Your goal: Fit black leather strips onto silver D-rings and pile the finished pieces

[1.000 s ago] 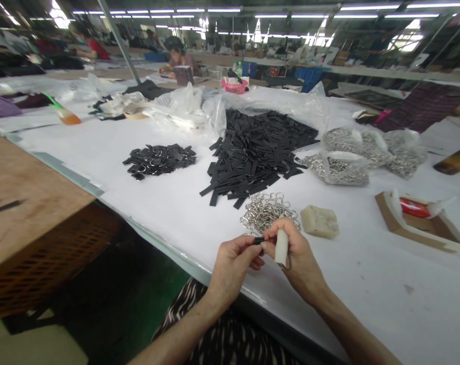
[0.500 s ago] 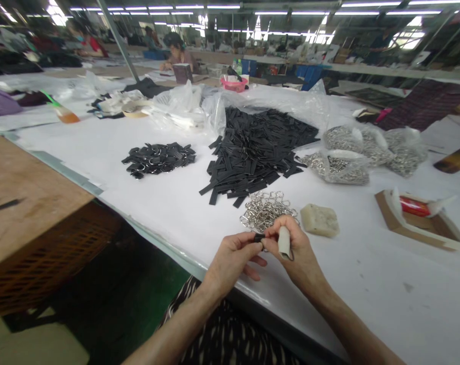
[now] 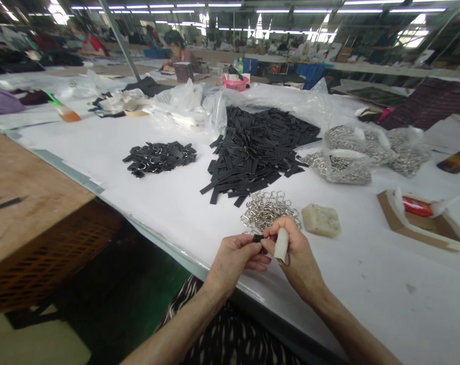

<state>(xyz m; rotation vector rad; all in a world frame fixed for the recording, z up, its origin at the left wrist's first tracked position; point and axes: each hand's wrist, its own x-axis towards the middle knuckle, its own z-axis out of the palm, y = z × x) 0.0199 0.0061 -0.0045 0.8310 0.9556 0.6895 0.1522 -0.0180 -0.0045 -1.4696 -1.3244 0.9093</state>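
Observation:
My left hand (image 3: pixel 233 256) pinches a short black strap (image 3: pixel 257 238) between thumb and forefinger, its other fingers curled below. The fingertips of my right hand (image 3: pixel 293 248) close on the strap's other end. Against my right palm and fingers lies a pale tube-like handle (image 3: pixel 281 245) with a thin dark loop at its lower end; what tool it belongs to cannot be made out. Just beyond my hands is a pile of metal rings (image 3: pixel 268 208). To its right sits a block of whitish wax-like material (image 3: pixel 321 220).
Flat black straps (image 3: pixel 260 147) form a big heap behind the rings. Folded straps with rings (image 3: pixel 159 158) lie to the left. Clear bags of metal rings (image 3: pixel 347 167) and a cardboard box (image 3: pixel 423 228) stand right. A wooden surface (image 3: pixel 32 197) adjoins at left. A person (image 3: pixel 180 56) sits across.
The pale handle in my right hand has tilted and shifted slightly left. My left hand's lower fingers have drawn in closer together. Both hands remain at the strap.

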